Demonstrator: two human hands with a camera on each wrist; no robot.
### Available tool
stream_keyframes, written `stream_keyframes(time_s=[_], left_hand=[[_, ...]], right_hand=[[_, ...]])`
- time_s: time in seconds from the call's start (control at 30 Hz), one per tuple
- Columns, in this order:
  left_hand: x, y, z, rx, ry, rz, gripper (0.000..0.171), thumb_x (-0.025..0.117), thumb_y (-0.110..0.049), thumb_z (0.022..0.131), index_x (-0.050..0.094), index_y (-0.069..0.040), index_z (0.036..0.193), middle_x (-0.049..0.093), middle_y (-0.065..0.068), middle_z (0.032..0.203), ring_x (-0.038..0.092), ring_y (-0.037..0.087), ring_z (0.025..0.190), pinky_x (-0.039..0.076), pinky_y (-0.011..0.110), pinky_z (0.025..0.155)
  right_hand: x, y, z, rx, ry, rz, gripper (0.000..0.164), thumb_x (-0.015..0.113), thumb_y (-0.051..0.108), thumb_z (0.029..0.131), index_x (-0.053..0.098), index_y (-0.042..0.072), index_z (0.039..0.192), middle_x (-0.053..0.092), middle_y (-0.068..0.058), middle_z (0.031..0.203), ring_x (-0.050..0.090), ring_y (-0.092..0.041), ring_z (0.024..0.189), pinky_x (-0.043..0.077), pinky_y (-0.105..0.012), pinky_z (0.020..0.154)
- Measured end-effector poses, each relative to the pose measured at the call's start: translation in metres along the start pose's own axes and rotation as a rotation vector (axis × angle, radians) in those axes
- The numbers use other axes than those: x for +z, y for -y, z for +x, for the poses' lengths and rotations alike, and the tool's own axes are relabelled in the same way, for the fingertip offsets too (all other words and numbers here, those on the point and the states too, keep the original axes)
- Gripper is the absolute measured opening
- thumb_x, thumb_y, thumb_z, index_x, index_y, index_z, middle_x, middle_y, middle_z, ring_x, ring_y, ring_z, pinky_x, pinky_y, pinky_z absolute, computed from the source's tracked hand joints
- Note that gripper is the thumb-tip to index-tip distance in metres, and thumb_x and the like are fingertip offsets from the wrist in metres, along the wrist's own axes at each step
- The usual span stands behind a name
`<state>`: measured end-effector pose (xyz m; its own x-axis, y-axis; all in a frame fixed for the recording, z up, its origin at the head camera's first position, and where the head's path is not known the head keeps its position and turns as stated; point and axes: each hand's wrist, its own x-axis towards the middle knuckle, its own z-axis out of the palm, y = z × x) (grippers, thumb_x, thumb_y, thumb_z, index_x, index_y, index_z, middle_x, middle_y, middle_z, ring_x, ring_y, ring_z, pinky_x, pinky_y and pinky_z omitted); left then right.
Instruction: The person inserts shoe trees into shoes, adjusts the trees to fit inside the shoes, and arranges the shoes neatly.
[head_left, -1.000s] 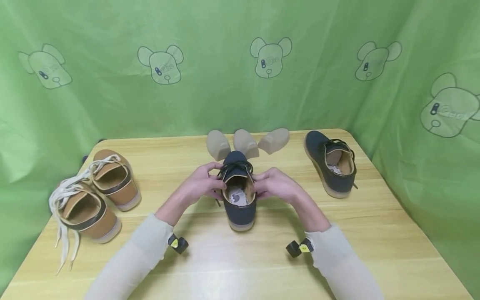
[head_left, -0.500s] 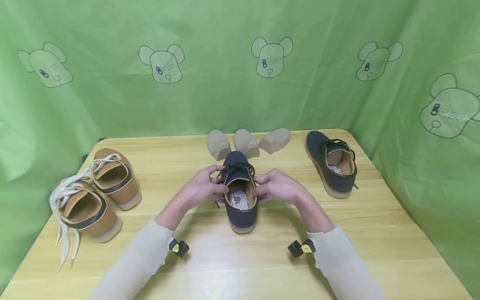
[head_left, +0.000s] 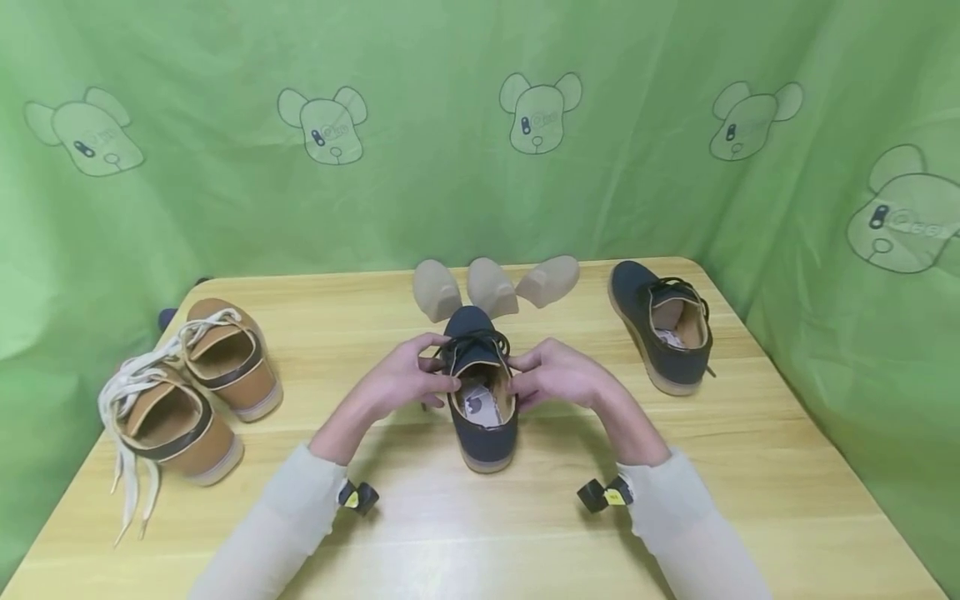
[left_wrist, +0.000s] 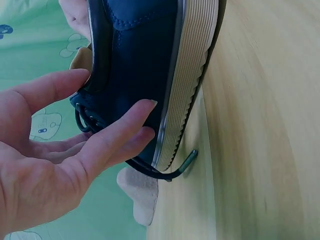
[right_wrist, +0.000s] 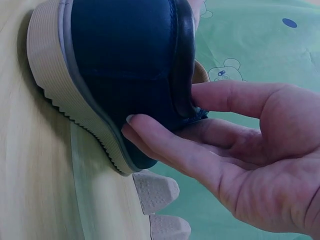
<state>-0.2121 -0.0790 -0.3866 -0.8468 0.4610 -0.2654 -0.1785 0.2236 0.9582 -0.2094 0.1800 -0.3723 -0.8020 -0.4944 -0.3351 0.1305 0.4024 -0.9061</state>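
A navy lace-up shoe (head_left: pixel 487 442) with dark laces stands in the middle of the table, toe away from me. My left hand (head_left: pixel 401 379) grips its left side, thumb at the collar edge and fingers along the outer wall. On the opposite side my right hand (head_left: pixel 562 375) holds it the same way, as the right wrist view shows with the thumb at the dark collar (right_wrist: pixel 184 55). A pale printed insole (head_left: pixel 480 406) is visible inside the shoe. The dark lace end (left_wrist: pixel 187 162) hangs by the sole in the left wrist view. The toe's inside is hidden.
Three grey toe-shaped shoe inserts (head_left: pixel 491 287) lie just beyond the shoe's toe. A matching navy shoe (head_left: pixel 675 362) stands at the right. Two tan shoes (head_left: pixel 198 450) with long white laces (head_left: pixel 135 383) stand at the left. A green curtain (head_left: pixel 435 192) surrounds the table (head_left: pixel 420 533).
The navy shoe has slid slightly towards me and a little to the right, with both hands staying on its sides. The other shoes and the grey inserts have not moved.
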Motion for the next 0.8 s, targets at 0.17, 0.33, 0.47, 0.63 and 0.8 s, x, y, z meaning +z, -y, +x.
stream_keyframes(time_s=[0.17, 0.33, 0.47, 0.63, 0.8], left_hand=[[0.001, 0.005, -0.001, 0.019, -0.017, -0.042, 0.076, 0.072, -0.001, 0.089, 0.034, -0.008, 0.154, 0.056, 0.03, 0.141, 0.07, 0.039, 0.108, 0.06, 0.052, 0.086], [0.005, 0.01, -0.001, 0.046, -0.042, -0.111, 0.075, 0.07, 0.001, 0.089, 0.034, -0.007, 0.154, 0.054, 0.028, 0.144, 0.066, 0.045, 0.116, 0.062, 0.048, 0.086], [0.009, 0.011, 0.001, 0.067, -0.085, -0.04, 0.075, 0.076, -0.008, 0.088, 0.038, -0.009, 0.153, 0.055, 0.021, 0.146, 0.063, 0.038, 0.122, 0.06, 0.043, 0.091], [0.01, 0.011, 0.003, 0.094, -0.15, 0.1, 0.077, 0.081, -0.029, 0.087, 0.043, -0.013, 0.152, 0.053, 0.014, 0.15, 0.053, 0.032, 0.137, 0.05, 0.046, 0.108], [0.012, 0.01, 0.003, 0.108, -0.2, 0.171, 0.077, 0.081, -0.037, 0.086, 0.047, -0.012, 0.151, 0.053, 0.012, 0.151, 0.048, 0.033, 0.142, 0.038, 0.052, 0.118]], right_hand=[[-0.001, -0.002, 0.0, 0.001, 0.016, -0.007, 0.045, 0.065, 0.006, 0.093, 0.057, -0.012, 0.134, 0.054, -0.032, 0.14, 0.075, -0.038, 0.097, 0.062, -0.041, 0.085], [-0.002, -0.003, -0.001, 0.006, 0.019, -0.012, 0.045, 0.065, 0.006, 0.094, 0.057, -0.011, 0.134, 0.054, -0.032, 0.141, 0.075, -0.037, 0.096, 0.062, -0.042, 0.085], [-0.003, -0.003, -0.001, 0.005, 0.018, -0.015, 0.045, 0.065, 0.006, 0.094, 0.057, -0.011, 0.134, 0.056, -0.032, 0.139, 0.075, -0.036, 0.095, 0.063, -0.041, 0.085], [-0.003, -0.004, -0.001, -0.01, 0.035, -0.008, 0.044, 0.065, 0.006, 0.094, 0.057, -0.011, 0.134, 0.054, -0.032, 0.141, 0.074, -0.037, 0.098, 0.062, -0.041, 0.085], [-0.003, -0.005, -0.001, -0.014, 0.038, -0.015, 0.045, 0.065, 0.007, 0.095, 0.057, -0.01, 0.135, 0.057, -0.031, 0.138, 0.074, -0.036, 0.099, 0.062, -0.041, 0.086]])
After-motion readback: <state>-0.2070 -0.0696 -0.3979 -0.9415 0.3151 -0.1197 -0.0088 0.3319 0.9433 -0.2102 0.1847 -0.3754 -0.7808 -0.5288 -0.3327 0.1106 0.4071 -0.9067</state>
